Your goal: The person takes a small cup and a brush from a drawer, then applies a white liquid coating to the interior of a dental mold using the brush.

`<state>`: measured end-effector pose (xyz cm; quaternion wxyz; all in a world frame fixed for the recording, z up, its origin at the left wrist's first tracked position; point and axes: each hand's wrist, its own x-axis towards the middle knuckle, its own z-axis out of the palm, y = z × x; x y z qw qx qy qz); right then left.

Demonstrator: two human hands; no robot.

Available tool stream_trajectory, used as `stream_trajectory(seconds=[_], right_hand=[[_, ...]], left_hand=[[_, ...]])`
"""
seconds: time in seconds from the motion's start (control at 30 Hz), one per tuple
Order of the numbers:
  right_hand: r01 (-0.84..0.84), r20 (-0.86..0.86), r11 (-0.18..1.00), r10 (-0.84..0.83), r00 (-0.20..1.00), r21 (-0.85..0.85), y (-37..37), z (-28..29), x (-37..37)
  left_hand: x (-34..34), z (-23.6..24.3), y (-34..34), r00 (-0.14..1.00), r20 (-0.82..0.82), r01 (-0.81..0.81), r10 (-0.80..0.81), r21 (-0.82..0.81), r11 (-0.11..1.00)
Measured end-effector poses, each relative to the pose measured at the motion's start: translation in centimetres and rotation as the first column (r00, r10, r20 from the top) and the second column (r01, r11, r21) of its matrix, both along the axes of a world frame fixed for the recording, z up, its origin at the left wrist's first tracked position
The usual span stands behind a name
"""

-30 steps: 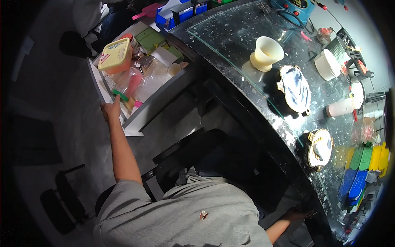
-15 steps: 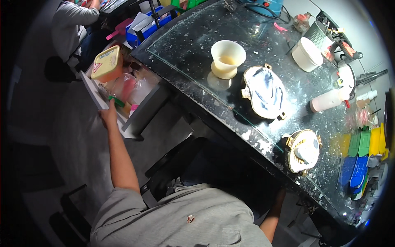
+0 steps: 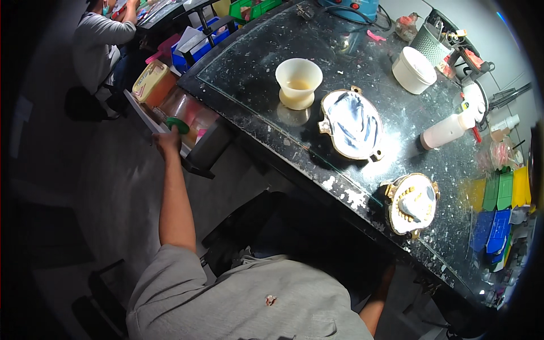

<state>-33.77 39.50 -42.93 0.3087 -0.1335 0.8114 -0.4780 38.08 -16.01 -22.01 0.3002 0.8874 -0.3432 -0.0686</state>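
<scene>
Trouble, as we judge it, would most likely start at the open pale-fronted, grey-sided drawer [image 3: 143,115], which juts out by the left end of the white-speckled black table [image 3: 243,73]. Our left hand [image 3: 167,141] rests at its front edge, close to a flat green rounded piece [image 3: 178,124] inside; we cannot tell whether the fingers are clamped on the edge or merely laid against it. Our right hand [image 3: 388,273] hangs in shadow by the near table edge, too dark for us to read its fingers.

If the drawer were pushed in, the orange plastic tub with a pale yellow lid [image 3: 150,81], which seems to sit high, could catch under the table and jam. The crumpled clear plastic bag [image 3: 177,105] might snag likewise, and fingers curled over the front could be pinched.

A hard shove might also jolt the table. The translucent cream flared cup [image 3: 298,85] has something yellowish in it that could slop if it is runny. The round brass-coloured metal flask with tooth-studded white plaster [image 3: 413,204] lies near the table's edge; a bump from our right arm could nudge it off and chip the plaster.
</scene>
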Motion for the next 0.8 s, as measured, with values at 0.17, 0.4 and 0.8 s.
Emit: stream_trajectory(seconds=[0.17,0.4,0.8], right_hand=[[-0.024,-0.003,1.000,0.024,1.000,-0.013,0.7,-1.2,-0.5],[-0.027,0.104,0.994,0.038,0.994,-0.105,1.6,-1.8,-1.1],[-0.088,0.084,0.995,0.092,0.992,-0.046,-1.3,2.4,-3.2]], left_hand=[[-1.6,0.3,0.8,0.971,0.233,0.035,-0.051,0.074,0.997],[-0.6,0.8,4.0,0.873,0.482,0.002,-0.081,0.163,0.987],[8.4,0.7,4.5,0.679,0.723,0.203,-0.129,-0.015,0.979]])
